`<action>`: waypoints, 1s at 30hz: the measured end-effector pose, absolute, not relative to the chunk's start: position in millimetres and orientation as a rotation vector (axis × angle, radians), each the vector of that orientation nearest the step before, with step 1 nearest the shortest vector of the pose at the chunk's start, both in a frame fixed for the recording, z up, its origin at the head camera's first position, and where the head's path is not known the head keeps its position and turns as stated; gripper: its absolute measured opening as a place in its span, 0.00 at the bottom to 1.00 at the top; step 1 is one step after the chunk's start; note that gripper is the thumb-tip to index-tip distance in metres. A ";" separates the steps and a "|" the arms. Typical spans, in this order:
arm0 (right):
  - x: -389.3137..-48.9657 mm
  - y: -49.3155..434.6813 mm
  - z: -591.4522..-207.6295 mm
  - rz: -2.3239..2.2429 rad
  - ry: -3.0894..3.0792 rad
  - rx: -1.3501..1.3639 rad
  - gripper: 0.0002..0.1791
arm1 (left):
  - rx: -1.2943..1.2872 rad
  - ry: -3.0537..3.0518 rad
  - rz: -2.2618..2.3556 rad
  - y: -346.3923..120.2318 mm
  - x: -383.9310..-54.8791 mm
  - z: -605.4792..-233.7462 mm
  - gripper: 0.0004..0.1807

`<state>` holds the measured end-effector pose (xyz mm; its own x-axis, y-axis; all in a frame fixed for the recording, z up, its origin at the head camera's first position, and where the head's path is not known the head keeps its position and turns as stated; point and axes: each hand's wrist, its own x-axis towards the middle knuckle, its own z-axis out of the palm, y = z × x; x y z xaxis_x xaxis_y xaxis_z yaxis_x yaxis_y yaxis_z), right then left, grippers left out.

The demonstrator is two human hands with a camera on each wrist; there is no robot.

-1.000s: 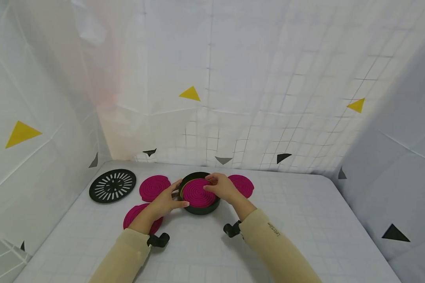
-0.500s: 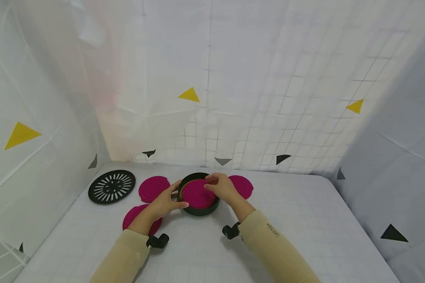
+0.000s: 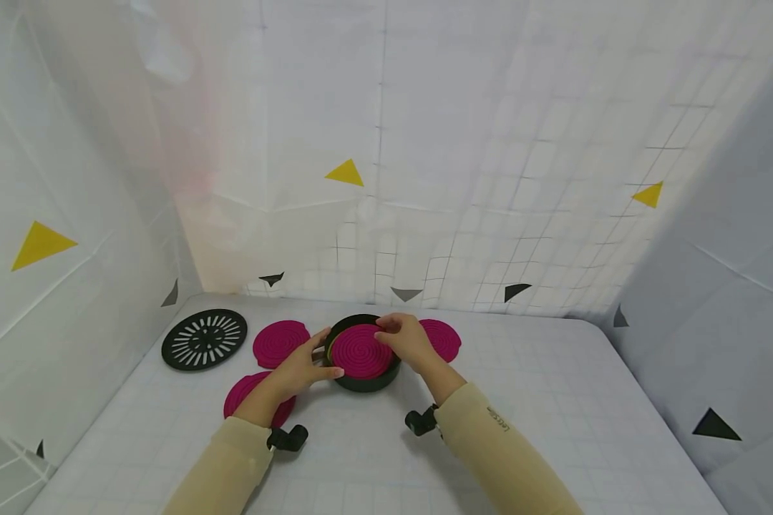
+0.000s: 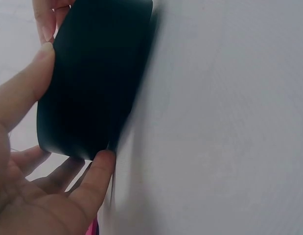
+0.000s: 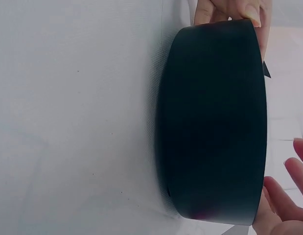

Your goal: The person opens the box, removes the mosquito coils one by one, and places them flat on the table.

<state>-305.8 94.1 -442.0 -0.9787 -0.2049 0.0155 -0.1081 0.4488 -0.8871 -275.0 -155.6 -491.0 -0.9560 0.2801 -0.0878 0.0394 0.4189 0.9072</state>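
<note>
A dark green round holder [image 3: 367,385] stands near the table's back edge, with a magenta coaster [image 3: 361,352], ringed with grooves, lying at its mouth. My left hand [image 3: 299,368] grips the holder's left side, thumb at the front and fingers behind. In the left wrist view the left thumb [image 4: 41,61] lies against the holder's dark wall [image 4: 92,83]. My right hand [image 3: 409,343] is at the coaster's upper right edge, fingers bent over it. The right wrist view has the right fingers [image 5: 298,174] spread above the rim, no coaster visible between them.
A black slotted disc [image 3: 204,340] lies at the far left. Between it and the holder is a magenta coaster [image 3: 280,344]; another coaster [image 3: 240,392] is partly under the left wrist. A further coaster [image 3: 441,340] lies right of the holder. White sheeting walls surround the table.
The right fingers have shifted slightly up and toward the coaster's edge, baring more of its surface. The left hand and the holder stay in place.
</note>
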 end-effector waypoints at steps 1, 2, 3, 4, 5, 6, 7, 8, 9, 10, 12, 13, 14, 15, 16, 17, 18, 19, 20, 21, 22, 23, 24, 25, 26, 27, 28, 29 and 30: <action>-306.1 94.3 -443.0 -1.584 2.589 -0.273 0.17 | 0.278 2.447 1.560 -155.6 -275.1 -491.3 0.57; -306.6 94.3 -444.1 -1.591 2.583 -0.261 0.16 | 0.274 2.443 1.564 -155.4 -275.2 -491.3 0.57; -307.2 94.3 -445.3 -1.599 2.575 -0.246 0.16 | 0.277 2.443 1.566 -155.3 -275.2 -491.6 0.57; -307.4 94.3 -446.2 -1.607 2.566 -0.232 0.16 | 0.277 2.442 1.568 -155.2 -275.3 -491.8 0.57; -307.1 94.3 -446.6 -1.615 2.559 -0.224 0.16 | 0.280 2.444 1.567 -155.0 -275.4 -491.9 0.57; -307.0 94.3 -447.0 -1.622 2.550 -0.217 0.16 | 0.275 2.442 1.568 -154.9 -275.5 -492.0 0.57; -306.6 94.3 -447.2 -1.631 2.541 -0.217 0.16 | 0.275 2.443 1.568 -154.8 -275.7 -492.3 0.57; -306.4 94.2 -447.1 -1.645 2.525 -0.208 0.16 | 0.277 2.444 1.566 -154.7 -275.8 -492.5 0.57; -306.1 94.2 -446.6 -1.657 2.512 -0.203 0.17 | 0.282 2.448 1.563 -154.8 -275.9 -492.6 0.57; -305.9 94.3 -445.9 -1.672 2.499 -0.202 0.18 | 0.282 2.449 1.564 -154.7 -276.2 -492.7 0.57; -306.3 94.4 -445.0 -1.700 2.470 -0.195 0.19 | 0.285 2.453 1.562 -154.8 -276.5 -492.9 0.57; -306.7 94.6 -444.5 -1.713 2.458 -0.191 0.20 | 0.289 2.455 1.561 -154.8 -276.6 -492.9 0.57; -307.4 94.7 -444.1 -1.723 2.445 -0.183 0.20 | 0.290 2.457 1.560 -154.9 -276.6 -492.8 0.57; -307.9 94.9 -443.6 -1.731 2.435 -0.179 0.20 | 0.292 2.457 1.561 -155.0 -276.8 -492.9 0.57; -308.4 95.1 -443.3 -1.737 2.427 -0.176 0.21 | 0.290 2.455 1.562 -154.9 -276.9 -493.1 0.56; -308.8 95.3 -443.0 -1.744 2.417 -0.173 0.21 | 0.291 2.455 1.560 -155.0 -277.0 -493.1 0.56; -309.1 95.5 -442.7 -1.751 2.407 -0.168 0.21 | 0.290 2.454 1.561 -154.9 -277.1 -493.3 0.56; -309.4 95.8 -442.4 -1.756 2.400 -0.164 0.20 | 0.290 2.455 1.559 -155.0 -277.3 -493.5 0.56; -309.6 95.9 -442.3 -1.761 2.391 -0.162 0.20 | 0.289 2.455 1.558 -155.0 -277.4 -493.6 0.56; -309.6 96.1 -442.3 -1.764 2.385 -0.159 0.20 | 0.288 2.456 1.557 -155.1 -277.4 -493.8 0.57; -309.4 96.3 -442.4 -1.767 2.376 -0.155 0.20 | 0.288 2.458 1.555 -155.1 -277.4 -493.9 0.57; -309.2 96.4 -442.4 -1.771 2.368 -0.155 0.20 | 0.287 2.459 1.555 -155.1 -277.3 -493.9 0.57; -308.9 96.6 -442.4 -1.770 2.364 -0.153 0.20 | 0.285 2.460 1.556 -155.2 -277.2 -493.9 0.57; -308.5 96.7 -442.5 -1.766 2.366 -0.161 0.20 | 0.283 2.461 1.556 -155.3 -277.0 -493.8 0.57; -308.1 96.7 -442.4 -1.766 2.363 -0.162 0.20 | 0.280 2.459 1.558 -155.4 -276.8 -493.6 0.56; -307.7 96.8 -442.3 -1.767 2.359 -0.167 0.20 | 0.276 2.457 1.561 -155.5 -276.5 -493.5 0.56; -307.2 96.9 -441.8 -1.763 2.359 -0.178 0.20 | 0.274 2.455 1.562 -155.6 -276.3 -493.2 0.56; -306.8 96.9 -441.3 -1.765 2.355 -0.180 0.19 | 0.271 2.454 1.563 -155.6 -276.0 -492.9 0.56; -306.5 96.8 -441.0 -1.767 2.349 -0.179 0.19 | 0.271 2.454 1.562 -155.6 -275.8 -492.7 0.56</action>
